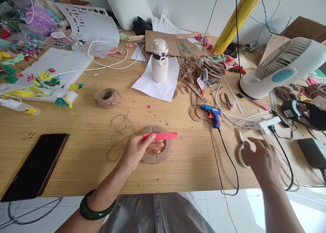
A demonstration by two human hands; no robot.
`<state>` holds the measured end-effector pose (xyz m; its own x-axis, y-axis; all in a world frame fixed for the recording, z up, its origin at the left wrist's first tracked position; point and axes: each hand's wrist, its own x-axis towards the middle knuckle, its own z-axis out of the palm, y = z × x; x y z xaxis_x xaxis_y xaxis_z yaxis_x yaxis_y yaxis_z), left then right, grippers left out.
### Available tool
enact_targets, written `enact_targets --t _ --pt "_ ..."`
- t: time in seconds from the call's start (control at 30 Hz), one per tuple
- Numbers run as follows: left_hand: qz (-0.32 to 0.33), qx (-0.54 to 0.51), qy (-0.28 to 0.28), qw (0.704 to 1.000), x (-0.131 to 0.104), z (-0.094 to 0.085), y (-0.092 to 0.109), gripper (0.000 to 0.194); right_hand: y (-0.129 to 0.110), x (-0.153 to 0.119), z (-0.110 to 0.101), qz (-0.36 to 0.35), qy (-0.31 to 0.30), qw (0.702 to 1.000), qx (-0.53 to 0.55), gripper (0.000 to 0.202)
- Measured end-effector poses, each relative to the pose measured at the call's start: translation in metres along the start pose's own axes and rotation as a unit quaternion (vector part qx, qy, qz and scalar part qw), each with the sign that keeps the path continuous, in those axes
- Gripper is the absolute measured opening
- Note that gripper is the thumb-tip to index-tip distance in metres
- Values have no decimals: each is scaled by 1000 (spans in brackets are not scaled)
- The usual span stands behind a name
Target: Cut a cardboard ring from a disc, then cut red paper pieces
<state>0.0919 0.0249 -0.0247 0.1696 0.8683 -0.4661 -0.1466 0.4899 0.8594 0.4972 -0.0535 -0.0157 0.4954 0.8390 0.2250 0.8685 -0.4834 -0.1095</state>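
Note:
Between its thumb and fingers my left hand (139, 149) pinches a flat red strip (166, 136), which points to the right. Beneath the strip and fingers lies a brown cardboard ring (163, 155), partly covered. Loose twine (119, 124) curls on the wood just left of the ring. My right hand (262, 156) is at the right, fingers apart and bent, over the edge of a tape roll (241, 155). Scissors (240, 136) lie partly visible above the roll. Nothing shows in the right hand.
A blue glue gun (212, 114) with a trailing black cable lies right of the middle. Behind stand a white bottle (160, 66) on paper and a white fan (282, 68). A twine coil (107, 97) and a black phone (35, 165) are at the left.

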Motion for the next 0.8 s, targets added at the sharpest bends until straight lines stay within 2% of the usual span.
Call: enact_targets --t 0.07,0.13,0.27,0.53,0.67,0.8 --pt "8 -14 13 1000 -1 -1 -1 41 34 -6 5 15 -38 997 -72 48" --pt "11 -29 11 999 -2 2 -2 41 55 -12 13 6 -80 994 -73 48" --pt "14 -45 6 999 -6 8 -6 42 71 -13 25 -12 -63 997 -50 45" --pt "63 -44 71 995 -13 0 -7 41 77 -8 30 -6 -60 997 -51 42" --pt "67 -46 85 993 -11 -2 -7 43 65 -13 26 -16 -54 996 -66 46" --pt "69 -15 58 996 -9 -1 -6 41 45 -16 14 -2 -59 996 -72 47"
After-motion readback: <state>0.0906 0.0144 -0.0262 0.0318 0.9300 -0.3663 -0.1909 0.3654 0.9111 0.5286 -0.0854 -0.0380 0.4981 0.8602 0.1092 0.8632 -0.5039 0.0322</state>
